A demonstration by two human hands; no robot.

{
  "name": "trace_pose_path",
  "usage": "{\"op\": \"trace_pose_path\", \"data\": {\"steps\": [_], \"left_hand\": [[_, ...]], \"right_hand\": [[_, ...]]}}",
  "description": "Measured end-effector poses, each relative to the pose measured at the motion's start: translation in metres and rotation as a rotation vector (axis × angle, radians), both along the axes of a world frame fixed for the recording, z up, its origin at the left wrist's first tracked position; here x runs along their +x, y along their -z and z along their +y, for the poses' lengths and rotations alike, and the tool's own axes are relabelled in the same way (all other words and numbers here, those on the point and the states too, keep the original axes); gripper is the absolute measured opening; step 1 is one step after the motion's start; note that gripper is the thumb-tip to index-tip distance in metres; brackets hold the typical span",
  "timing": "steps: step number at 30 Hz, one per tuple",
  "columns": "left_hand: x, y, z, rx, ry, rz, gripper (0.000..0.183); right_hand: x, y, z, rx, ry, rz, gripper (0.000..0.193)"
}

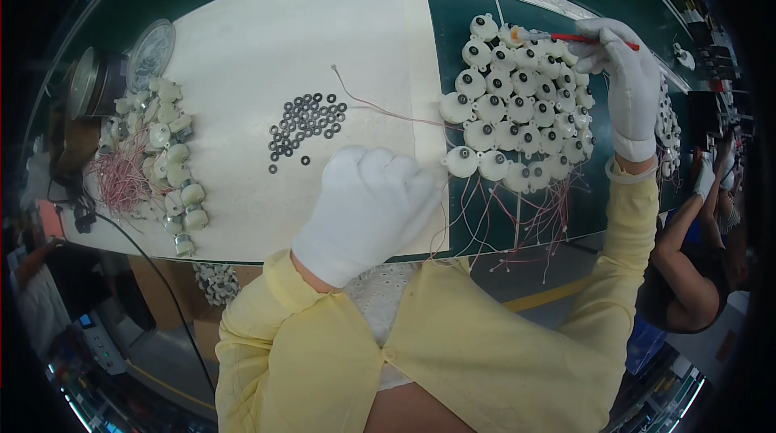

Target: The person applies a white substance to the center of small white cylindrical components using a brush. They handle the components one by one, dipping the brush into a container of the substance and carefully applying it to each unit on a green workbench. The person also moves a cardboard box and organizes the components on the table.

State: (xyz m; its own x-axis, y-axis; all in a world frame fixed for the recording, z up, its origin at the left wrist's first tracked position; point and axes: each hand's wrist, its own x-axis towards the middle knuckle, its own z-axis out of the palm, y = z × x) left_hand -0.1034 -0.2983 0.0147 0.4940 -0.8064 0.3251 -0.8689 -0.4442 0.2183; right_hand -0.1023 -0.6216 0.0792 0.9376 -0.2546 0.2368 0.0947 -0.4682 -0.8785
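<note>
My right hand (622, 69), in a white glove, grips a paintbrush (563, 37) by its red handle. The brush tip reaches over the far side of a cluster of white round motor-like parts (507, 110) with dark centres. These parts stand close together on the dark green surface, and their thin red and white wires hang toward me. My left hand (368, 211), also gloved, rests closed over the pale work sheet near the table's front edge. Whatever its curled fingers hold, if anything, is hidden. Beyond it lies a loose group of small dark rings (303, 126).
More white parts with tangled wires (149, 158) are heaped at the left, beside a round tin (101, 81) and a clear round lid (151, 53). One wire (380, 108) stretches across the pale sheet. Another person's gloved hand (705, 174) shows at far right.
</note>
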Motion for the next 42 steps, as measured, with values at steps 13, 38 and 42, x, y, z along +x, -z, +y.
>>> {"op": "trace_pose_path", "data": {"steps": [13,38,42], "left_hand": [[-0.015,0.021,0.086,-0.395,-0.011,0.143,0.032],[-0.007,0.021,0.08,-0.391,0.026,0.228,0.038],[-0.007,0.019,0.08,-0.377,0.026,0.234,0.038]], "right_hand": [[0.037,0.009,0.018,0.038,-0.021,0.098,0.027],[0.044,0.02,0.015,0.106,0.017,0.144,0.027],[0.043,0.02,0.015,0.115,0.032,0.148,0.027]]}}
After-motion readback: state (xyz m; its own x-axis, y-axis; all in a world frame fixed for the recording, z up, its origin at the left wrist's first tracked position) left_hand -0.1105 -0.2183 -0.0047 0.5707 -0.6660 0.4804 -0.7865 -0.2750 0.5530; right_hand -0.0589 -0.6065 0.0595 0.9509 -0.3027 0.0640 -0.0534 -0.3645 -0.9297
